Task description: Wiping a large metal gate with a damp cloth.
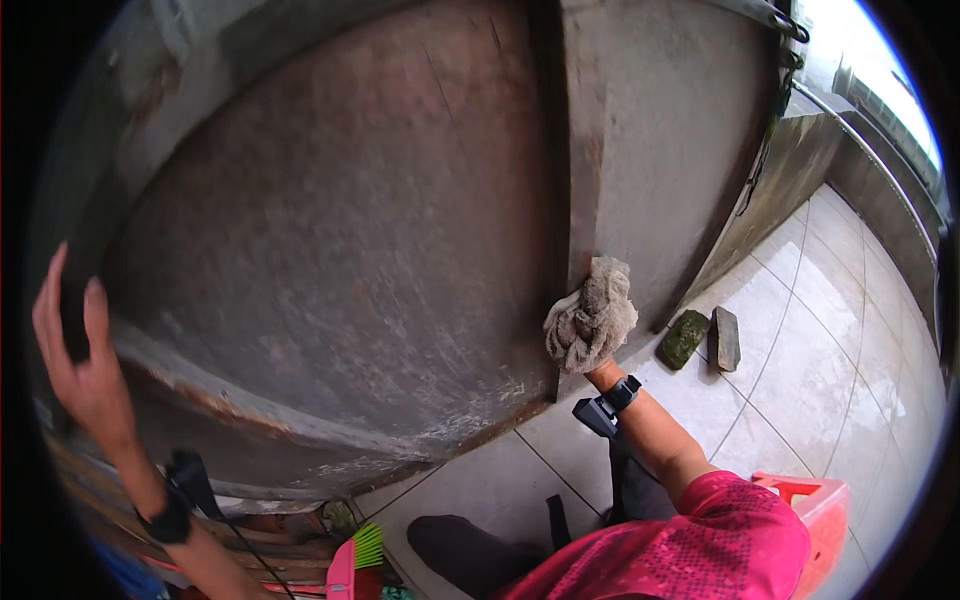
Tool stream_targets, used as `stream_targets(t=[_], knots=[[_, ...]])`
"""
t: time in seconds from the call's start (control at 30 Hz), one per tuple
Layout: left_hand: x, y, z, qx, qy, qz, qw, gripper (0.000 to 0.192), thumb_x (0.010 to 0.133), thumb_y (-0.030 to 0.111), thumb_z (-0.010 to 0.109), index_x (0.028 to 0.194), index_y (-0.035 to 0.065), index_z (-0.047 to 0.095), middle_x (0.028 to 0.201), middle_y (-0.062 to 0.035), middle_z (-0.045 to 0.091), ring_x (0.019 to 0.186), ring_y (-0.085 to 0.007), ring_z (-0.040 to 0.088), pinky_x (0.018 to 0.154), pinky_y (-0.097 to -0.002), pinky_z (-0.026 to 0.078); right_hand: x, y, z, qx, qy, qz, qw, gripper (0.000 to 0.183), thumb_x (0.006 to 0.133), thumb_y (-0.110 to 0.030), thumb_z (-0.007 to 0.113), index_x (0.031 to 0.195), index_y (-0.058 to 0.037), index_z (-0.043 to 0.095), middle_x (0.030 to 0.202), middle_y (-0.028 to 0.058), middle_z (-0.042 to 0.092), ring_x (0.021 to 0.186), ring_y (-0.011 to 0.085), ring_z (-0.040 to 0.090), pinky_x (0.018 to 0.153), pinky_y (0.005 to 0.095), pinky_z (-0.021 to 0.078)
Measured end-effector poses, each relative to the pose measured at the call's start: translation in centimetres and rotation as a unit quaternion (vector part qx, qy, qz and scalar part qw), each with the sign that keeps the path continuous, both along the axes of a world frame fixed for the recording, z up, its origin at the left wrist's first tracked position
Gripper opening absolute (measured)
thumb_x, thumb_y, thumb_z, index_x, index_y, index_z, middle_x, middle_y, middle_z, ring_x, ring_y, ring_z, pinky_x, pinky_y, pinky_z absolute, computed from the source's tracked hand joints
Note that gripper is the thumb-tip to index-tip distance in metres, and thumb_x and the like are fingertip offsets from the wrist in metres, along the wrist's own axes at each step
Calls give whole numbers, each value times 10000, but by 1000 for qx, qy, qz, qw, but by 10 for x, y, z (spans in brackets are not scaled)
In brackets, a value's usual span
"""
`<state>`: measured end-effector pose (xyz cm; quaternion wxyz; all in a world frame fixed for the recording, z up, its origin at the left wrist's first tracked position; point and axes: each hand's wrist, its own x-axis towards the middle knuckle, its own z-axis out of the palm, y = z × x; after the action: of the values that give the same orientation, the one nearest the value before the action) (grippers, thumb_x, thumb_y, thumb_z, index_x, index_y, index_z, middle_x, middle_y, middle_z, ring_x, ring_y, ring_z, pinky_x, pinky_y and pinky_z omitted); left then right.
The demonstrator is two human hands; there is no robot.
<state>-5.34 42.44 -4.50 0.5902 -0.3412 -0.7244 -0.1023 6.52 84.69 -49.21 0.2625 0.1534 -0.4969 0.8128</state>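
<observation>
A bunched, greyish-beige rag (592, 315) covers most of my right hand (602, 371), with the wrist showing below it. That hand grips the rag against an upright strip (586, 165) of a large weathered panel structure. The fingers themselves are hidden by the cloth. At the far left, my left hand (86, 382) is raised with fingers apart and holds nothing. It is nearest the panel's left frame; whether it touches the surface I cannot tell. Between my hands spreads the dark, scuffed panel (337, 247), with pale scratches along its lower edge.
A mossy brick (684, 339) and a greyer block (725, 339) lie on the tiled floor (795, 375). A red plastic stool (829, 510) stands behind my right arm. At lower left is a pink brush head (342, 566) with green bristles. A low wall (885, 157) runs along the right.
</observation>
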Motion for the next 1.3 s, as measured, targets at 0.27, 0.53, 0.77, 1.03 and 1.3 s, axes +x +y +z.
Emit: stream_targets(t=[0.27, 0.53, 0.77, 1.03, 1.3], knots=[[8, 4, 7, -26, 52, 20, 998, 339, 862, 262, 654, 1154, 95, 607, 1111, -77, 593, 1048, -250, 558, 907, -328, 420, 64, 48, 71, 628, -179, -519, 551, 643, 842, -325, 566, 1377, -24, 375, 1429, 181, 353, 1308, 336, 338, 1111, 421, 222], [13, 21, -1, 11, 58, 41, 997, 321, 873, 241, 641, 1144, 78, 592, 1099, -83, 593, 1046, -271, 547, 917, -354, 409, -11, 92, 260, 687, 188, -611, 346, 587, 848, -336, 542, 1341, -52, 397, 1366, 169, 403, 1284, 294, 366, 1125, 454, 191], [24, 22, -3, 14, 47, 52, 997, 342, 851, 247, 665, 1136, 72, 592, 1111, -90, 587, 1057, -273, 532, 924, -356, 404, 20, 167, 306, 580, 83, -625, 515, 516, 740, -219, 624, 1227, -79, 525, 1333, 131, 479, 1259, 340, 397, 1059, 405, 298], [29, 25, 2, 4, 49, 60, 997, 370, 858, 289, 652, 1154, 79, 579, 1098, -85, 578, 1047, -272, 530, 913, -362, 407, 28, 283, 242, 510, 166, -826, 172, 555, 933, -201, 464, 1421, -5, 285, 1478, 164, 273, 1388, 294, 204, 1157, 384, 79], [25, 14, 0, 1, 32, 83, 996, 384, 858, 310, 646, 1154, 76, 576, 1107, -89, 574, 1049, -276, 529, 912, -364, 409, -17, 65, 367, 590, 356, -457, 563, 498, 845, -162, 572, 1322, -85, 452, 1355, 121, 412, 1266, 302, 376, 1106, 409, 283]])
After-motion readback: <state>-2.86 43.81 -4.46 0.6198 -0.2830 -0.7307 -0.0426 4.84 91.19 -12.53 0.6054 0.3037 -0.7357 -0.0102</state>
